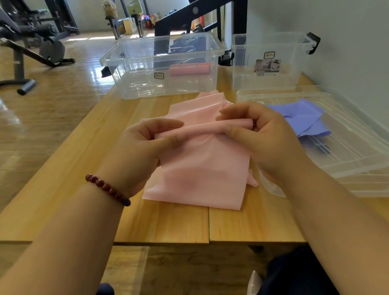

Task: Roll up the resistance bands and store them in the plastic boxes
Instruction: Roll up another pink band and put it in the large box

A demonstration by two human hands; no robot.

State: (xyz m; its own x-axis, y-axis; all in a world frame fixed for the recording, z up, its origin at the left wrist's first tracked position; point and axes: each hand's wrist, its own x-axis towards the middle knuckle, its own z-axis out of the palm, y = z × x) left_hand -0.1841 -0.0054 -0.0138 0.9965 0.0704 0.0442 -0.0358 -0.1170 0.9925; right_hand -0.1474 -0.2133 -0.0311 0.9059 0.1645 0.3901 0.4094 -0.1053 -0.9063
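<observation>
Left hand [145,143] and right hand [259,135] are pinching the rolled edge of the pink band [198,171], fingers curled round it; its loose part is lying on the table [71,172]. At 12 o'clock a clear box [133,81] is holding one pink roll [189,69]; at 2 o'clock a purple band [305,116] is resting on a lid [357,149].

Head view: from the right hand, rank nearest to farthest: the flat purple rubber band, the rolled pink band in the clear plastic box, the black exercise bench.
1. Flat purple band, just right of the right hand.
2. Rolled pink band, ahead, inside the clear plastic box.
3. Black exercise bench, far left on the floor.
</observation>
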